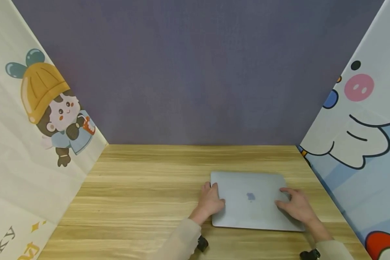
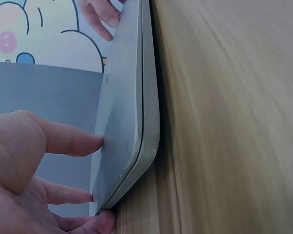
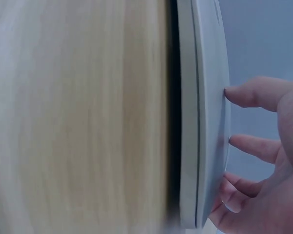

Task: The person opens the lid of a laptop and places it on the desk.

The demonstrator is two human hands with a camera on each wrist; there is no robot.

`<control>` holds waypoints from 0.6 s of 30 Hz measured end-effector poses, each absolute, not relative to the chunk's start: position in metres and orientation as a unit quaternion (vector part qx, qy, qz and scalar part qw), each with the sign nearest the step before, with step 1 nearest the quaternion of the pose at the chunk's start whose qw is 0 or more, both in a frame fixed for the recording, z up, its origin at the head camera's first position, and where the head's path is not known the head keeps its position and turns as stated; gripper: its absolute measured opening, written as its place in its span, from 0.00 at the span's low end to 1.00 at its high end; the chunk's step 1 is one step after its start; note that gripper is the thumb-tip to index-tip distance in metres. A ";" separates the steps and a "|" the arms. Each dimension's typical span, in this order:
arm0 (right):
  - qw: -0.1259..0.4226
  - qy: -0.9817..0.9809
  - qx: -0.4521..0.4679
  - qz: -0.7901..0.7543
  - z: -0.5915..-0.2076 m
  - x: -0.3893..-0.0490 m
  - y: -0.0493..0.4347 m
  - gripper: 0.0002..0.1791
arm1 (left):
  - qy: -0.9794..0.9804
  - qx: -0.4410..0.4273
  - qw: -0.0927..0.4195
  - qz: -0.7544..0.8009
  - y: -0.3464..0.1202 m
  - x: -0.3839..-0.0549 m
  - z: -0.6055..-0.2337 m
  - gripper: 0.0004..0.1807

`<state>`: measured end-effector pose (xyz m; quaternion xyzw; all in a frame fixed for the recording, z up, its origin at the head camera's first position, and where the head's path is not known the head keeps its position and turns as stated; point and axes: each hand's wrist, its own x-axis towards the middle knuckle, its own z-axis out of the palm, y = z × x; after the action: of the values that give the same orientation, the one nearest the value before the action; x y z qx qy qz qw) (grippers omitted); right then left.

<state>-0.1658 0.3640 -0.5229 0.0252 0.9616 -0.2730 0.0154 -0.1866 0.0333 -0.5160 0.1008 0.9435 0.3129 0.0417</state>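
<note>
A closed silver laptop point(image 1: 251, 211) lies flat at the right half of the wooden table, its lid with a dark logo facing up. At its left side my left hand point(image 1: 211, 199) grips the edge; the left wrist view shows the thumb point(image 2: 75, 140) on the lid and other fingertips round the edge. My right hand point(image 1: 295, 205) holds the opposite side, thumb and one finger on the lid. In the right wrist view, its remaining fingers point(image 3: 241, 185) bend round the laptop's side, their tips partly hidden. A dark narrow gap or shadow runs under the laptop.
The wooden table point(image 1: 142, 195) ends at a dark grey-blue panel point(image 1: 195, 72) behind. Cartoon-printed white sheets point(image 1: 9, 119) stand along the left side and, in white and blue point(image 1: 377, 144), along the right, close to my right hand.
</note>
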 end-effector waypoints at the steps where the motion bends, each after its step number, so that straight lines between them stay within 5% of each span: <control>1: 0.019 0.961 0.025 -0.275 -0.523 -0.166 0.362 0.38 | 0.944 0.098 0.043 0.313 0.031 -0.187 -0.516 0.29; 18: 0.019 0.954 0.019 -0.298 -0.523 -0.166 0.334 0.36 | 0.947 0.079 0.015 0.311 0.007 -0.187 -0.518 0.30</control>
<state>-0.1665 0.3335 -0.5225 0.0190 0.9543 -0.2976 0.0190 -0.1872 0.0073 -0.5184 0.0792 0.9470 0.3111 0.0146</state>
